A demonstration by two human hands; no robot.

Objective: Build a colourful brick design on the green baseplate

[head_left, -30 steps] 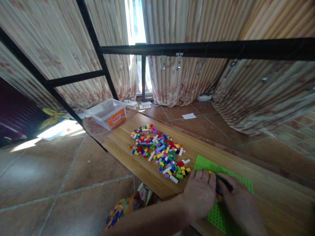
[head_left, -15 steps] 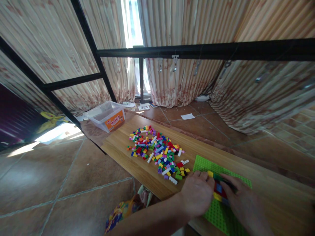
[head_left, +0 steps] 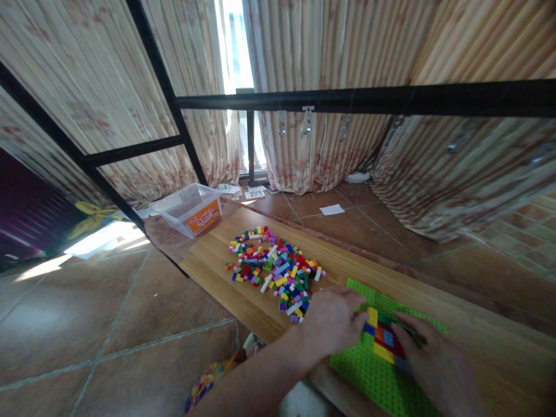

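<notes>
Along the brown wooden tabletop, a green studded plastic baseplate, bare right hand bent, left hand half-curled, shifted leftward, whether either pinches I can't tell, between them a multicoloured plastic-brick build on the baseplate, now more exposed.

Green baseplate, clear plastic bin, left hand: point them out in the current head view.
Green baseplate [head_left: 374, 375]: head view, on bare studs at the near side.
Clear plastic bin [head_left: 178, 223]: head view, on the wall left of the orange label.
Left hand [head_left: 330, 319]: head view, on the back of the hand.
</notes>
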